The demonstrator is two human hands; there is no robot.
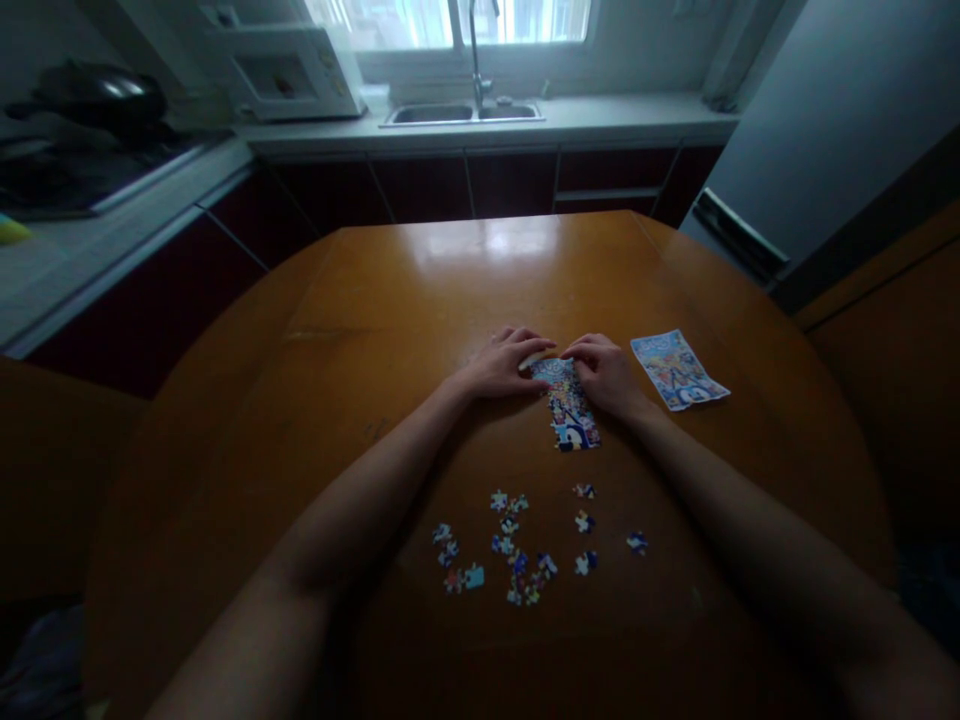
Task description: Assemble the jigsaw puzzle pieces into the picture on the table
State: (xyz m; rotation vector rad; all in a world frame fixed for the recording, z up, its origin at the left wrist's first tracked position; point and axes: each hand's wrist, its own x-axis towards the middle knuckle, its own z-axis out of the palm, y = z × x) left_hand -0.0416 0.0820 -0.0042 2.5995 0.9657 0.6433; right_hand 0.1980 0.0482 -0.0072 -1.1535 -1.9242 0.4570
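A partly joined jigsaw puzzle (571, 405) lies flat on the table, a tall strip with a colourful cartoon print and a ragged left side. At its upper left is my left hand (504, 365), palm down, thumb and fingers apart, with the thumb against the puzzle's left edge. A pale sliver shows between them, too small to name. My right hand (606, 374) rests at the upper right edge, its fingers curled and pressed onto the puzzle. Nearer to me lie several loose puzzle pieces (519, 562), some in clusters. One loose piece (637, 542) sits apart at the right.
A creased picture sheet (679, 370) with a similar print lies right of my right hand. The wooden table (322, 330) has rounded ends. Beyond it are a counter with a sink (431, 115), a microwave (289, 75) and a dark pan (101, 95) on the stove.
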